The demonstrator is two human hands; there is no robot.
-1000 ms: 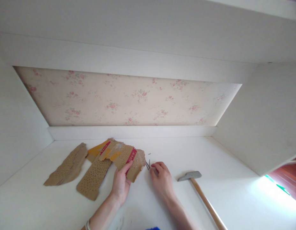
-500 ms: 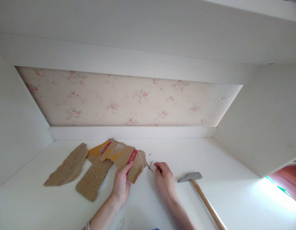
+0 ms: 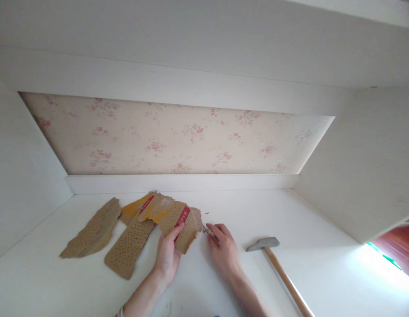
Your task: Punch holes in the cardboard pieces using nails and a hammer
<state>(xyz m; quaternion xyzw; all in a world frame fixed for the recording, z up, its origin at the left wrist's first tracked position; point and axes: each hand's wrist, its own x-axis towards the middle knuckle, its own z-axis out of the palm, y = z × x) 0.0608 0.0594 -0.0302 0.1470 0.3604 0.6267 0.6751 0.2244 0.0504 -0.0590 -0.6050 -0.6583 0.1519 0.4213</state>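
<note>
Left hand: your left hand (image 3: 168, 255) stays put, thumb pressed on the torn cardboard piece (image 3: 183, 224), clamping it to the white surface (image 3: 59, 281).
Right hand: your right hand (image 3: 224, 251) has slid back toward the cardboard since half a second ago; its fingertips (image 3: 211, 231) now close on the nails (image 3: 206, 229).
Nails: just beside the cardboard's right edge, pinched in your fingertips.
Hammer (image 3: 273, 259): unmoved, lying apart to the right.
Other cardboard strips (image 3: 92, 229): unchanged, left of your hand.
</note>
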